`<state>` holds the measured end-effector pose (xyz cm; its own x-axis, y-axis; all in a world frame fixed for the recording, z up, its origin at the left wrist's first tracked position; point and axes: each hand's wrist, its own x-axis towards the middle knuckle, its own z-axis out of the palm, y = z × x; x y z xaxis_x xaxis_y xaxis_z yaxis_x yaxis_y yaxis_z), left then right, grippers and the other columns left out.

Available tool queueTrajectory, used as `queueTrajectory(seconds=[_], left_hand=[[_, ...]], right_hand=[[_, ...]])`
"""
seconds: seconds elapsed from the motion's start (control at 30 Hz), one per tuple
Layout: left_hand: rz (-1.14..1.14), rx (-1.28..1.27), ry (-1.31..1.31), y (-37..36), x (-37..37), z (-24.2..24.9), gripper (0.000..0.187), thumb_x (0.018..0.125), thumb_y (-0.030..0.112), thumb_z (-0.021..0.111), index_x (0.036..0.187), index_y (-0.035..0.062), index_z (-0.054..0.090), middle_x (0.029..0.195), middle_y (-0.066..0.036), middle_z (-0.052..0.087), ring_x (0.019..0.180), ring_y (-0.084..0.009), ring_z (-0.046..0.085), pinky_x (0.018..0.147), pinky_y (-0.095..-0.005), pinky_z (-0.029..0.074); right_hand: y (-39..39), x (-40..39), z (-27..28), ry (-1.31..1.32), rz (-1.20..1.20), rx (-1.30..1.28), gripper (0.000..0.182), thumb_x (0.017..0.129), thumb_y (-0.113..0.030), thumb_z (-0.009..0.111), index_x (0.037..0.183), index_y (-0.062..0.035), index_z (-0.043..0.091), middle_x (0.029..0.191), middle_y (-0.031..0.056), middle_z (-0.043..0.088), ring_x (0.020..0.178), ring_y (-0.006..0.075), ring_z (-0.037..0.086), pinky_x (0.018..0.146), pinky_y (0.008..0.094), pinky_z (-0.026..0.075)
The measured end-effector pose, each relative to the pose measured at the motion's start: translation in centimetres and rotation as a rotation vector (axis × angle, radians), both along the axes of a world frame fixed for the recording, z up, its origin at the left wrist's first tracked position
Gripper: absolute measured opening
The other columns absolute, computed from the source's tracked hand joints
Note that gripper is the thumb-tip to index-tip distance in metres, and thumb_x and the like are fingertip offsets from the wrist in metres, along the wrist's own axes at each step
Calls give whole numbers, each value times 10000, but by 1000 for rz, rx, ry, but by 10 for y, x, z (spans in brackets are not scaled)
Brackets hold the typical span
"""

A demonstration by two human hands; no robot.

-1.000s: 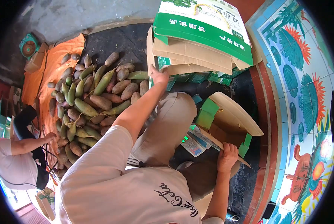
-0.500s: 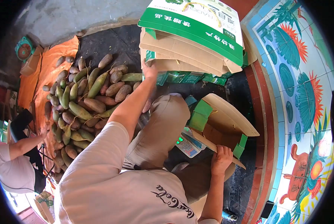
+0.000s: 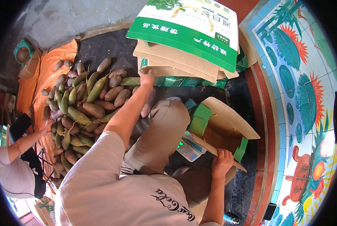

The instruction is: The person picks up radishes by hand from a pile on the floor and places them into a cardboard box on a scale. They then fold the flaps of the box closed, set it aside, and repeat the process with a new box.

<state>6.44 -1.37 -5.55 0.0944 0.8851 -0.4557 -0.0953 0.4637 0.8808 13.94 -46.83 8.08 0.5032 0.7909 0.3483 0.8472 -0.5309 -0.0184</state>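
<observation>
My left hand (image 3: 147,77) reaches forward and grips the near left corner of a stack of flattened green-and-white cartons (image 3: 183,35). My right hand (image 3: 222,164) holds the near edge of an open brown carton with green flaps (image 3: 228,122), which is tilted beside my knee. A small digital scale (image 3: 188,149) with a lit green display lies partly under that carton. Left of my arm is a pile of long green and brown root vegetables (image 3: 86,103).
The vegetables lie on dark ground next to an orange tarp (image 3: 40,81). A co-worker (image 3: 13,165) sits at the lower left with a hand by the pile. A green object (image 3: 22,52) sits far left. A red curb and painted tile wall (image 3: 308,94) run along the right.
My left hand stays on the carton stack, which has shifted left and nearer in view. The co-worker's hand has risen toward the pile. My right hand keeps its hold on the open carton.
</observation>
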Motion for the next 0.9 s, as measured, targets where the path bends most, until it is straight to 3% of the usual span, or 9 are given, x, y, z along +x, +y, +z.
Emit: queueTrajectory(seconds=[0.03, 0.13, 0.17, 0.27, 0.3, 0.4, 0.5, 0.63, 0.9], left_hand=[[-22, -13, -59, -3, -3, 2, 557, 881, 241, 574, 1336, 188, 256, 1239, -137, 423, 1051, -357, 490, 730, -463, 541], [-145, -196, -258, -15, -14, 16, 556, 872, 256, 589, 1334, 132, 307, 1229, -149, 420, 1028, -365, 503, 698, -449, 550], [-172, -244, -312, -24, -16, 24, 554, 865, 275, 598, 1322, 88, 347, 1287, -170, 401, 1088, -381, 494, 793, -479, 522], [-500, -222, -490, -47, -23, 61, 595, 868, 273, 603, 1348, 68, 318, 1368, -204, 348, 1168, -394, 461, 917, -503, 454], [-607, -210, -592, -50, -22, 72, 628, 870, 275, 614, 1362, 52, 294, 1413, -224, 304, 1224, -390, 425, 994, -511, 386], [-633, -153, -651, -56, 1, 105, 652, 885, 298, 604, 1376, 42, 260, 1426, -229, 272, 1233, -389, 416, 987, -508, 403], [-461, -379, -822, -53, 26, 121, 592, 944, 283, 515, 1391, 33, 217, 1451, -230, 207, 1259, -388, 385, 985, -488, 424], [-303, -403, -914, -49, 49, 125, 441, 1014, 213, 313, 1410, 83, 168, 1446, -260, 160, 1277, -399, 344, 993, -458, 449], [-299, -388, -949, -27, 85, 115, 433, 1011, 253, 319, 1393, 91, 194, 1452, -262, 136, 1290, -413, 325, 986, -451, 462]], right_hand=[[0, -1, 1, 7, -4, -3, 278, 609, -30, 620, 883, -69, 589, 839, 85, 584, 812, 285, 554, 717, 402, 441], [0, -2, 1, -7, 5, 2, 268, 618, -38, 624, 882, -72, 589, 837, 85, 582, 813, 286, 554, 719, 403, 441], [0, -2, 1, -12, 6, 7, 263, 621, -39, 624, 879, -74, 586, 834, 85, 580, 809, 285, 553, 715, 403, 440], [-1, -3, -2, -18, 1, 20, 259, 622, -27, 625, 874, -76, 588, 829, 85, 580, 804, 284, 550, 713, 400, 436], [-1, -3, -2, -13, -2, 25, 266, 618, -15, 625, 875, -75, 595, 830, 85, 583, 804, 284, 551, 717, 398, 435], [-2, -3, -3, -18, -5, 31, 273, 612, -2, 624, 874, -74, 602, 827, 83, 586, 801, 280, 552, 717, 391, 434], [-2, -2, -5, -30, 0, 41, 252, 622, -31, 629, 864, -78, 579, 817, 83, 573, 789, 278, 547, 706, 398, 433], [-3, -3, -5, -32, 3, 57, 246, 621, -50, 638, 856, -79, 568, 805, 79, 567, 783, 279, 546, 702, 402, 432], [-4, -1, -9, -33, -7, 37, 255, 614, -52, 644, 859, -82, 578, 814, 80, 572, 791, 282, 548, 702, 402, 429]])
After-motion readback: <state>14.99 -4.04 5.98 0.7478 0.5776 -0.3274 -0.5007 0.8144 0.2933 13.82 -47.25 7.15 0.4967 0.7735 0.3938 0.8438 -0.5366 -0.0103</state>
